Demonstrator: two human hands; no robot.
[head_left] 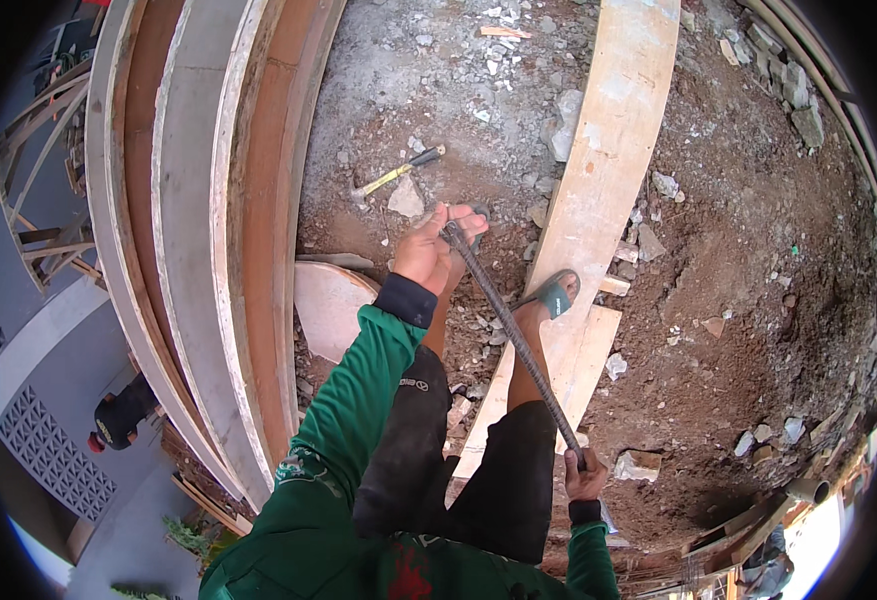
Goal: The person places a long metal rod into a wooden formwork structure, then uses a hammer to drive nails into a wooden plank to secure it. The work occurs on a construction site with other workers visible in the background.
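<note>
A long, dark ribbed steel bar (514, 330) slants across in front of my legs. My left hand (426, 255) is closed at its upper end, the fingers curled by the tip. Lower down and to the right, my right hand (584, 477) wraps round the bar near its other end, where a shiny flat part shows just past the hand. Beyond my left hand a claw hammer (396, 173) with a yellow and black handle lies on the rubble, beside a pale chunk of stone (406, 197).
My sandalled foot (558, 293) rests on a long wooden plank (598, 170). To the left stand tall concrete and board walls (193, 200). Loose brown soil (748, 320) with broken stones spreads to the right. A person (123, 415) in dark clothes is at the far left.
</note>
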